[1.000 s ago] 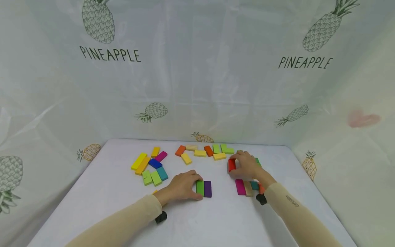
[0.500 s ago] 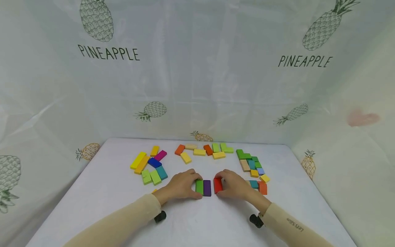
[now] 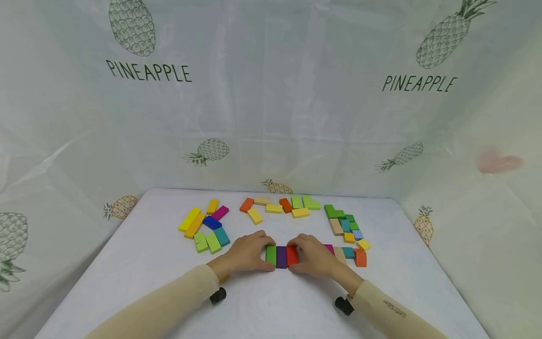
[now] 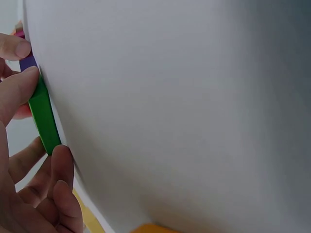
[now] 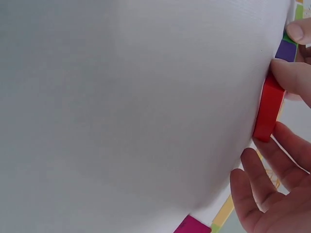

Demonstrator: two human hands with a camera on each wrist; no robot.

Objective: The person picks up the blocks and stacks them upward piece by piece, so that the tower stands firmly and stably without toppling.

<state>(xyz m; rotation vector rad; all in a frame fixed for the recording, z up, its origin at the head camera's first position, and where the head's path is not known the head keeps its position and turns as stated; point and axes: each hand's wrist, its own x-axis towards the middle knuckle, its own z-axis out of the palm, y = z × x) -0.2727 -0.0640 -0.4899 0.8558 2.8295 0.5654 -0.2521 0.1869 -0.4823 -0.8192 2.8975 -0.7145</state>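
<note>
Three flat blocks stand side by side at the middle of the table: a green block (image 3: 271, 257), a purple block (image 3: 281, 257) and a red block (image 3: 292, 256). With thumb and fingers at its two ends, my left hand (image 3: 249, 253) holds the green block (image 4: 44, 121). My right hand (image 3: 313, 256) grips the red block (image 5: 269, 109) the same way, thumb at the near end. Between the hands, the purple block (image 5: 286, 50) is held by neither and looks flush with both neighbours. Right of my right hand, a magenta block (image 3: 329, 248) is partly hidden.
Yellow, blue and lime blocks (image 3: 213, 243) lie in a loose group on the left. Along the back edge runs another scatter with a yellow block (image 3: 300, 213). On the right are green blocks (image 3: 329, 211) and an orange-red block (image 3: 360, 257). A pineapple-print curtain (image 3: 271, 117) hangs behind.
My right hand has brought the red block from the right side leftward until it meets the purple block. The green and purple blocks have shifted slightly left, with my left hand still on the green one.
</note>
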